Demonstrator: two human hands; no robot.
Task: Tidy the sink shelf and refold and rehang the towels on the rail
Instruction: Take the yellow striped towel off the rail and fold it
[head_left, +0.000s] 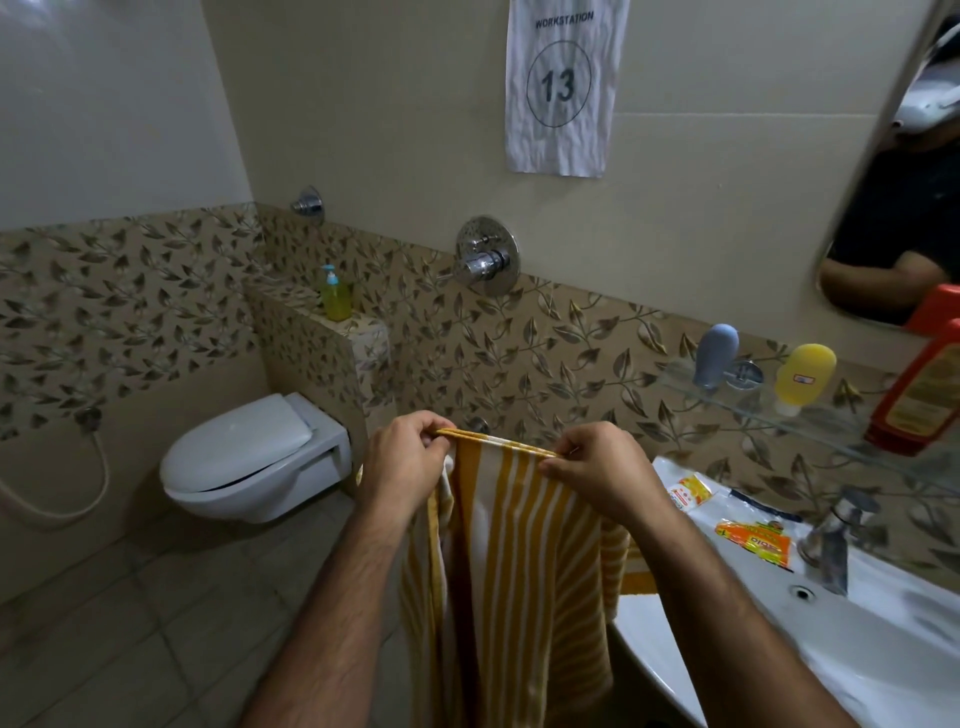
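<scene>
Pinching the top edge of the striped towel (519, 561) from both ends, my two hands hold it stretched level in front of the leaf-patterned wall tiles. My left hand (405, 467) has its fingers curled tight, thumb and forefinger clamped on the towel's left corner, with a loose fold of cloth bunched just under the palm. My right hand (602, 470) mirrors it, fingers folded in and nipping the right corner between thumb and fingertip. The yellow-and-white cloth hangs straight down between my forearms, its lower end running out of the bottom of the view. I see a small chrome fitting (477, 423) on the wall just behind the towel's top edge; whether the cloth lies over a rail there or hangs only from my grip, I cannot tell.

To my right the glass shelf (810, 415) carries a grey tube (717, 356), a yellow tube (805, 376) and an orange bottle (919, 395), all standing, with a chrome knob between the two tubes. Below it the white sink (857, 639) has crumpled wrappers (727, 514) lying on its rim beside the tap (836, 535). The toilet (249, 457) sits well apart on my left
</scene>
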